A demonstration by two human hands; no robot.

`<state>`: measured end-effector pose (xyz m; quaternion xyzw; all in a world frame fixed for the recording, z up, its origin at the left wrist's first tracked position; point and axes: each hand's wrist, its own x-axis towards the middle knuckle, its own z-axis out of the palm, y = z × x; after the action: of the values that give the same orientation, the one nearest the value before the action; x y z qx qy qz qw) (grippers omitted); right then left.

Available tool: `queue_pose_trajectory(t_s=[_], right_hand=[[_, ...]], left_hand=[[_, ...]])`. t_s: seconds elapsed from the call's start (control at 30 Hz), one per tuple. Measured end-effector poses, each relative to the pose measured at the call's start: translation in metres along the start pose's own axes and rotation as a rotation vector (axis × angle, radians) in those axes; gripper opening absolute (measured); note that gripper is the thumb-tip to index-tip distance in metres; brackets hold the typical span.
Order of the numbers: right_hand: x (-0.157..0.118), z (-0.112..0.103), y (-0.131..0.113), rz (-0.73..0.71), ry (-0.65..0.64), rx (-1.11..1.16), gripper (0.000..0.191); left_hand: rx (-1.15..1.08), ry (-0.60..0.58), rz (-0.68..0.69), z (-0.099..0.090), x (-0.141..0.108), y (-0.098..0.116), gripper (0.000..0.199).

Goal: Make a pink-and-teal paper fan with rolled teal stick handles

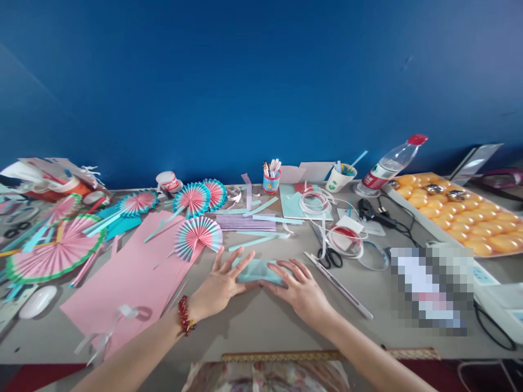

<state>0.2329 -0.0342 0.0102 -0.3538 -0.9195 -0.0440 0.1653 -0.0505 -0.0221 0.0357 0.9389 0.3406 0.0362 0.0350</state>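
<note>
A light blue-green sheet of paper (260,270) lies on the table in front of me, partly covered by both hands. My left hand (223,280), with a red bead bracelet (185,316) at its wrist, rests on the paper's left side with fingers spread. On the right side lies my right hand (300,291), its fingers stretched out over the paper. The two thumbs nearly meet at the near edge. Just beyond my left hand sits a pink and blue pleated paper fan (198,238). A white pen-like cutter (339,286) is to the right of my right hand.
Pink sheets (134,261) and more paper fans (57,247) cover the left. Black-handled scissors (330,257), ribbon rolls (315,202) and a tilted-looking bottle (390,166) stand or lie right. Behind are a pen cup (272,182), purple strips (245,222) and a blue wall (261,81).
</note>
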Motion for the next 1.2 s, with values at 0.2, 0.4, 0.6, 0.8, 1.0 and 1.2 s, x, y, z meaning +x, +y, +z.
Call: queue_pose_trajectory(t_s=[0.2,0.4,0.6,0.8,1.0,1.2], right_hand=[[0.0,0.0,-0.003,0.004,-0.047,0.019,0.041],[-0.012,-0.008,-0.002,0.08,-0.09,-0.007,0.051],[-0.046,-0.016,0.01,0.15,-0.091,-0.055,0.069],[-0.059,-0.012,0.007,0.201,-0.102,-0.017,0.072],[-0.071,-0.013,0.009,0.211,-0.092,0.008,0.069],[-0.058,-0.013,0.003,0.288,-0.081,0.009,0.069]], left_hand=[[-0.021,0.028,-0.003,-0.002,-0.002,0.001,0.067],[-0.011,0.085,-0.113,0.002,-0.024,-0.002,0.07],[0.009,0.107,-0.237,0.002,-0.05,-0.004,0.067],[0.042,0.119,-0.28,0.003,-0.056,0.005,0.06],[0.041,0.129,-0.246,-0.005,-0.055,0.011,0.054],[0.0,0.25,-0.254,-0.001,-0.032,0.032,0.039]])
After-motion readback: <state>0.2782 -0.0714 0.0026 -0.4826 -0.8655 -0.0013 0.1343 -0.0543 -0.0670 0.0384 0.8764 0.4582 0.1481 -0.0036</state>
